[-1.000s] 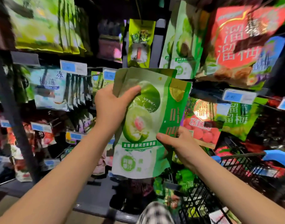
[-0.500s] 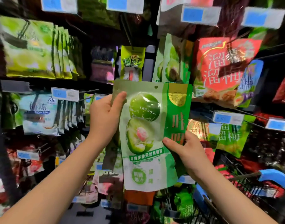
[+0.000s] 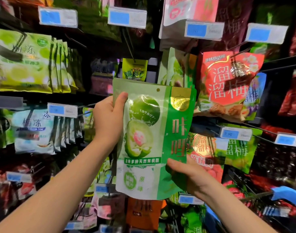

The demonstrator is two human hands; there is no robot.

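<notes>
Bags [image 3: 24, 64] in pale green hang in a row at my far left on the upper level. Light blue bags [image 3: 34, 132] hang in a row beneath them, with a price tag [image 3: 62, 110] just above those.

My left hand [image 3: 108, 120] comes next, raised in front of the racks. It grips the pouch [image 3: 149, 140] by its upper left edge, thumb flat on the printed front. The other fingers are behind the pouch, where I cannot see them.

The pouch is in the middle of my view, held up in the air before the display. It is upright with its front facing me, and it touches no shelf that I can make out. It is green and white, with a whole green fruit and a cut one pictured on it, and a small hang hole near its top. A yellow packet [image 3: 134, 69] hangs just above and behind its top edge, and an orange pack [image 3: 143, 211] sits below its bottom edge.

My right hand [image 3: 189, 177] holds the lower right corner, thumb pressed across the front, fingers tucked behind and hidden.

Further right a red bag [image 3: 227, 81] hangs on the rack, near the pouch's upper right corner. At the far right, low down, is a blue cart handle [image 3: 286, 194].
</notes>
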